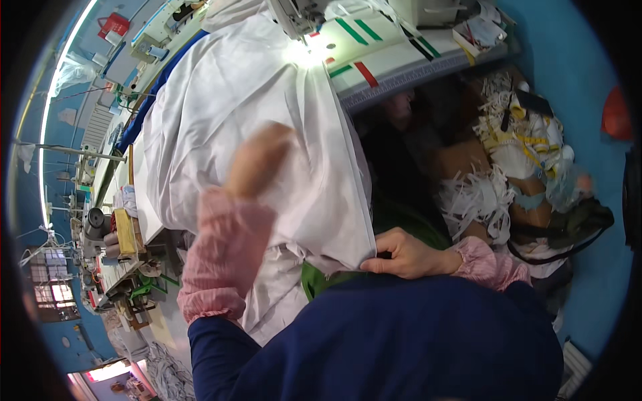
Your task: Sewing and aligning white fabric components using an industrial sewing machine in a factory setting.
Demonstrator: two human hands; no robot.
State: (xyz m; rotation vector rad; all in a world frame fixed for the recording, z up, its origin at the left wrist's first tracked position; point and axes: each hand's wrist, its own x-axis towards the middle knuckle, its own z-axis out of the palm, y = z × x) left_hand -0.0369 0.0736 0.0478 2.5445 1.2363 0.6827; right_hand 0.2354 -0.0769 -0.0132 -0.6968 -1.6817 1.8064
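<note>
Pinching the edge of a white cloth, the right hand has thumb and fingers closed on the fabric at the lower right corner of the spread, just beyond the wearer's navy garment. The left hand appears over the middle of the same cloth; because it is blurred (only its general outline is legible), one cannot tell whether its fingers are apart or together, or whether they touch the fabric. Both forearms bear pink sleeve covers. The white cloth lies in broad folds between the sewing machine, at the top of the view, and the wearer's body; its right border runs from near the machine's bright lamp down to the right hand. Right of the machine, the pale worktable carries green, red and black strips, with a measuring scale along its near edge. An open box of small items sits towards the table's right end. Below and to the right, narrow white strips lie heaped near the blue wall. Green material shows beside the cloth, close to the wearer.
</note>
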